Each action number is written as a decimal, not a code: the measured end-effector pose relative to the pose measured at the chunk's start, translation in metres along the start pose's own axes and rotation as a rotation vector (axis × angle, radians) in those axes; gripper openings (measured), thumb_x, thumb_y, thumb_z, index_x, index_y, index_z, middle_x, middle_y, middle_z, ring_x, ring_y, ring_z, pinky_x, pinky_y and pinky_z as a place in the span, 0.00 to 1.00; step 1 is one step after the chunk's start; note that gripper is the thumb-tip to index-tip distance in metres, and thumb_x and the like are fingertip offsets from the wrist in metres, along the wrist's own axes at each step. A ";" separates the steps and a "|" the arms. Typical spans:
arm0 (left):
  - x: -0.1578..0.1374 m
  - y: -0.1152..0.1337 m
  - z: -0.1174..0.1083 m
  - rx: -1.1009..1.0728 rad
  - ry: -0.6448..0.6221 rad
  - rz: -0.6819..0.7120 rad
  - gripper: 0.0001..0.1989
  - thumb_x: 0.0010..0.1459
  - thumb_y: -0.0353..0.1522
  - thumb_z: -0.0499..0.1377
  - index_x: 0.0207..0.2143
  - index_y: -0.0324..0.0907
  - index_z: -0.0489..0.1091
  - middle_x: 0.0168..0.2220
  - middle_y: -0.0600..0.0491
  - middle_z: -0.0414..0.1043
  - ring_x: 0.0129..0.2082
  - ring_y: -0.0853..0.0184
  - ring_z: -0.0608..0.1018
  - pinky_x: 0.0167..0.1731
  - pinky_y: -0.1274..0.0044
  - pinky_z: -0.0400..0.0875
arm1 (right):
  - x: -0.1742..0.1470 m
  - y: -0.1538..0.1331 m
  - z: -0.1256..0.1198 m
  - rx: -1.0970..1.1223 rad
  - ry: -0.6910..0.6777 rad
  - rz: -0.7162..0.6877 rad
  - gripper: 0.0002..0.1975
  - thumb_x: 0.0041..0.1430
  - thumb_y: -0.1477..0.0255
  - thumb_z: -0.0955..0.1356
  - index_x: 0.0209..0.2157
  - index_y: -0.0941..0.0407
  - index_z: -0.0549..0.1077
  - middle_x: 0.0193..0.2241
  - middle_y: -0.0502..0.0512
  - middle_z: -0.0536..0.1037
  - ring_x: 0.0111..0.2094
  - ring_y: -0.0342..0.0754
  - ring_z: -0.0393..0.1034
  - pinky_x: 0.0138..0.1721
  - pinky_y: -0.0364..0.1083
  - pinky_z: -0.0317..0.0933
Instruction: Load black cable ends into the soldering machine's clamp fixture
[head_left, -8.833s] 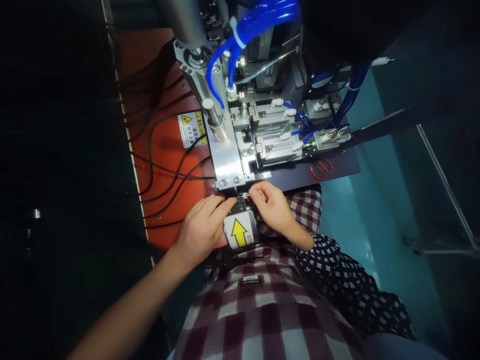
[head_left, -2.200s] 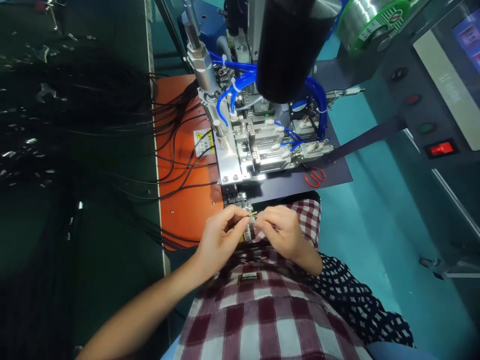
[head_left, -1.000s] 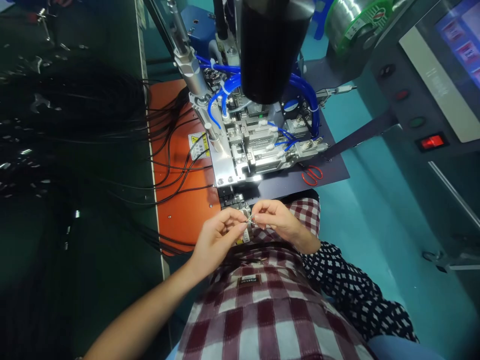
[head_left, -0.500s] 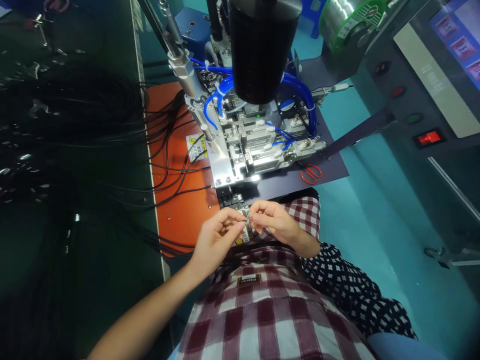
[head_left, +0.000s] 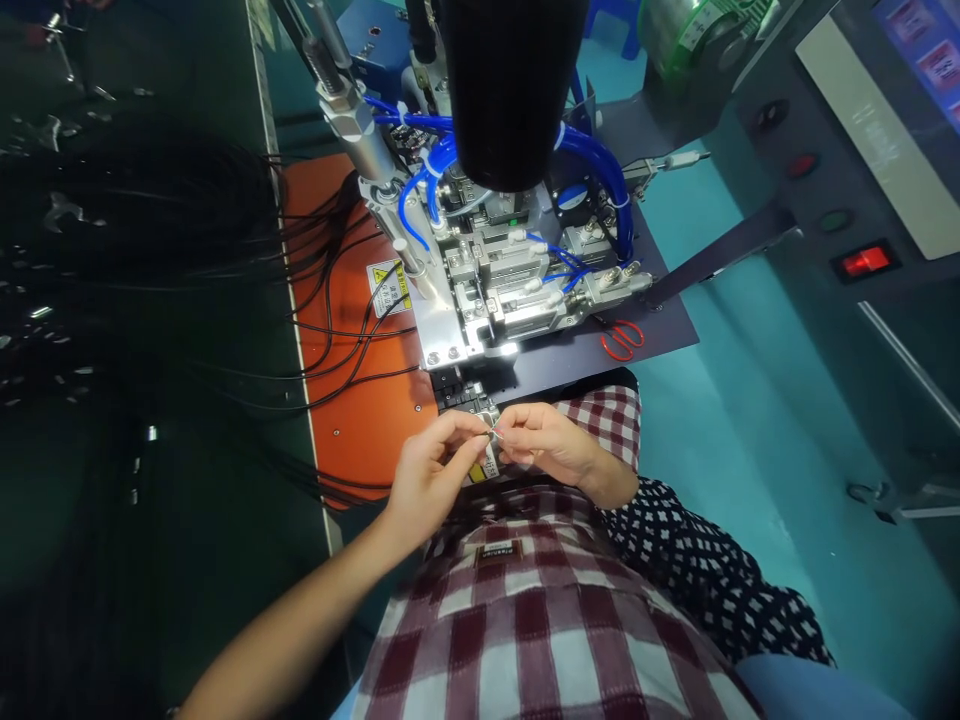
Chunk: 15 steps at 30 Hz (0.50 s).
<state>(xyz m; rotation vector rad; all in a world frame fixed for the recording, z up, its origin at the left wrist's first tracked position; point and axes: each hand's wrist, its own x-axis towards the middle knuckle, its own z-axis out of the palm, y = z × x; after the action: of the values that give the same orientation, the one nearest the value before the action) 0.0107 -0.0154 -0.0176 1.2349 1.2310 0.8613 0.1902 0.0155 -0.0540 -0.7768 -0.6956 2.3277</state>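
Observation:
Close to my body, at the front of the machine (head_left: 514,300), my two hands meet fingertip to fingertip. My left hand (head_left: 435,470) is closed in a pinch on the end of a cable, most of which its fingers hide. Thin coloured wires (head_left: 494,431), one pale and one reddish, show in the small gap between the hands. My right hand (head_left: 553,447) pinches the tips of these wires between thumb and forefinger. Behind the hands lies the machine's dark feed track (head_left: 450,388).
Black cables (head_left: 352,375) run across the orange plate (head_left: 360,430) from the dark bench at left. Red-handled scissors (head_left: 622,340) lie on the grey base plate. A black cylinder (head_left: 517,90) overhangs the machine. A control panel with a lit red switch (head_left: 866,262) stands at right, near a solder wire spool (head_left: 694,30).
My right fingers have shifted slightly on the wires, and the strands now show spread between the fingertips. The red bit at the right fingertips is less visible. The view has shifted a little.

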 end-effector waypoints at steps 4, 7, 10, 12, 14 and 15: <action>-0.001 -0.002 -0.002 0.134 0.034 0.074 0.04 0.61 0.32 0.58 0.37 0.41 0.72 0.30 0.55 0.74 0.27 0.72 0.75 0.27 0.82 0.69 | -0.002 -0.011 0.001 -0.120 0.035 0.044 0.12 0.50 0.66 0.75 0.26 0.60 0.74 0.17 0.44 0.67 0.17 0.35 0.55 0.21 0.39 0.51; -0.003 -0.002 -0.003 0.318 0.084 0.190 0.04 0.61 0.30 0.58 0.38 0.42 0.73 0.33 0.54 0.76 0.30 0.71 0.76 0.31 0.80 0.70 | -0.006 -0.020 0.004 -0.280 0.148 0.027 0.14 0.48 0.65 0.76 0.25 0.60 0.74 0.18 0.46 0.71 0.17 0.36 0.59 0.19 0.38 0.53; -0.004 -0.003 -0.005 0.472 0.084 0.313 0.06 0.62 0.28 0.57 0.39 0.42 0.73 0.34 0.53 0.76 0.31 0.70 0.75 0.32 0.79 0.69 | -0.012 -0.026 0.009 -0.431 0.243 0.001 0.13 0.48 0.63 0.75 0.26 0.59 0.74 0.20 0.48 0.73 0.18 0.39 0.63 0.19 0.40 0.57; -0.005 -0.005 -0.005 0.556 0.061 0.381 0.07 0.62 0.26 0.55 0.40 0.42 0.72 0.33 0.52 0.75 0.31 0.70 0.75 0.32 0.79 0.68 | -0.017 -0.027 0.014 -0.539 0.285 -0.027 0.12 0.51 0.65 0.74 0.27 0.59 0.75 0.20 0.49 0.73 0.19 0.40 0.64 0.20 0.41 0.58; -0.006 -0.009 -0.007 0.653 0.051 0.446 0.09 0.62 0.25 0.54 0.42 0.43 0.71 0.33 0.51 0.75 0.31 0.68 0.75 0.33 0.77 0.68 | -0.021 -0.028 0.018 -0.676 0.332 -0.096 0.08 0.54 0.68 0.72 0.28 0.58 0.75 0.21 0.49 0.74 0.20 0.41 0.64 0.22 0.42 0.59; -0.006 -0.011 -0.007 0.700 0.051 0.476 0.10 0.62 0.25 0.54 0.43 0.43 0.71 0.34 0.51 0.75 0.32 0.67 0.75 0.34 0.76 0.68 | -0.023 -0.029 0.021 -0.756 0.351 -0.148 0.06 0.55 0.70 0.71 0.28 0.58 0.75 0.22 0.50 0.74 0.22 0.41 0.65 0.23 0.42 0.60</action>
<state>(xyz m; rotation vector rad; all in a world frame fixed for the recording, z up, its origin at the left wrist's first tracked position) 0.0009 -0.0221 -0.0260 2.1406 1.3521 0.8191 0.2018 0.0148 -0.0138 -1.3574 -1.4301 1.7004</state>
